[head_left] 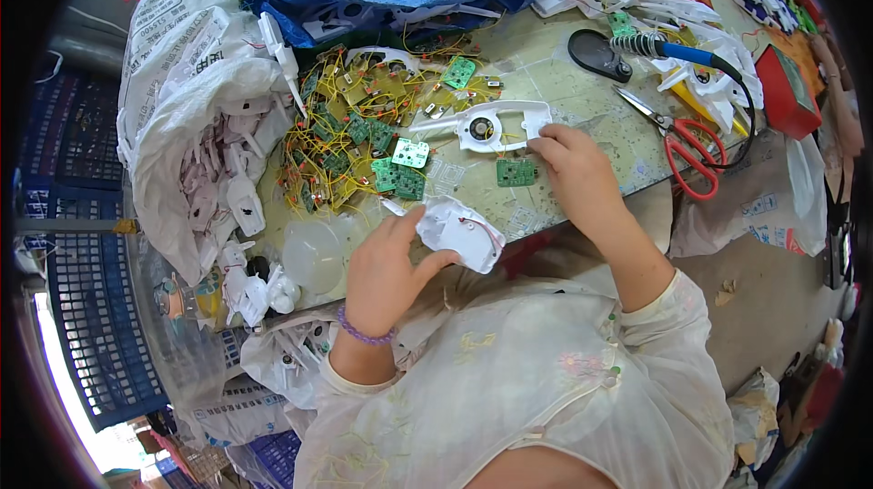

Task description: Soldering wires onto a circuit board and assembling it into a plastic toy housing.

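Pale blouse [473, 371] at the near side of a crowded counter [587, 98]

Head view: beyond the blouse, the left hand [386, 262] has thumb and fingers pinching the left side of a white shell [444, 223], with a thin red wire [480, 223] along its inside. The shell overlaps the counter's near edge, below and left of the right fingers.

The right hand [579, 175] pinches the right end of a white housing [482, 142]; its round speaker [482, 129] and long handle lie left of those fingers. A green circuit board [516, 172] lies flat just below their grip.

Right of the right fingers, a stretch of bare surface runs to the scissors [682, 145], whose red handles reach the near edge. Farther right sit a blue-handled soldering iron [684, 53] and a red box [787, 93]. Room is tighter beyond the left fingers: a heap of boards and yellow wires [341, 125] crowds up close, and a translucent disc [314, 257] lies just left of the hand.

Dark printed characters cover the white sack [177, 43] farther left. Well right of the right fingers, a clear bag [773, 202] shows blue print and a red patch. Small square motifs mark the counter.
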A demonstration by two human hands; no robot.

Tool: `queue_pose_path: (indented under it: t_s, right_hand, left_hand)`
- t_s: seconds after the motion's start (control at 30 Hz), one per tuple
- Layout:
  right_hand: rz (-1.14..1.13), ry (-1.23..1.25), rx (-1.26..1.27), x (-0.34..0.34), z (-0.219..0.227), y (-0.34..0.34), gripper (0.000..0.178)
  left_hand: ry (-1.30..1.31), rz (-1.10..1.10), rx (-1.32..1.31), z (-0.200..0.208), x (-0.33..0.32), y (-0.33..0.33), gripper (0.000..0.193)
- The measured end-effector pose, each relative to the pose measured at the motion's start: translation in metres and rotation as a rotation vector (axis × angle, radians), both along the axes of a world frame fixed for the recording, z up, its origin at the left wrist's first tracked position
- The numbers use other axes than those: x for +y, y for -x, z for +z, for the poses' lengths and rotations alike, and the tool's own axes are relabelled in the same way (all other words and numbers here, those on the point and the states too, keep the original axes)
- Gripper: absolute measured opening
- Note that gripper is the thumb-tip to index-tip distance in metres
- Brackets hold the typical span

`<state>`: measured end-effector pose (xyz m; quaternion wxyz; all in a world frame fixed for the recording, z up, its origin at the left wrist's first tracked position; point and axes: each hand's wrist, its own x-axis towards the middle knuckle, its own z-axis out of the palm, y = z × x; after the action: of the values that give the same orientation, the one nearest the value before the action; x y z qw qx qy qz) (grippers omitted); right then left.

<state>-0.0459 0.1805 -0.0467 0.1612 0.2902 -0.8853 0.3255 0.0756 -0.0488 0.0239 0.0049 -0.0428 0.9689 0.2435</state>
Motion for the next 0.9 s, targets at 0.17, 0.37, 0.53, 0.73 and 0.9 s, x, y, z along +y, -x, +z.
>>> queue_pose_path:
  t_s: [0.17,0.37,0.53,0.73,0.9]
  right_hand:
    - [0.123,0.017,-0.092,0.000,0.004,0.018,0.014]
    - [0.093,0.025,-0.018,-0.017,0.000,0.023,0.013]
    - [-0.022,0.032,0.028,-0.018,0.003,0.025,0.016]
    - [0.069,0.061,-0.311,-0.013,0.025,-0.004,0.020]
    - [0.091,0.036,-0.265,-0.016,0.015,-0.001,0.024]
  left_hand:
    - [-0.031,-0.137,-0.011,-0.004,0.012,-0.002,0.050]
    - [-0.022,-0.214,0.049,-0.008,0.011,0.003,0.043]
    - [-0.030,-0.180,0.047,-0.010,0.010,0.005,0.038]
    - [-0.063,-0.226,0.302,-0.017,0.019,0.008,0.042]
    - [-0.046,-0.432,0.336,-0.031,0.038,0.017,0.060]
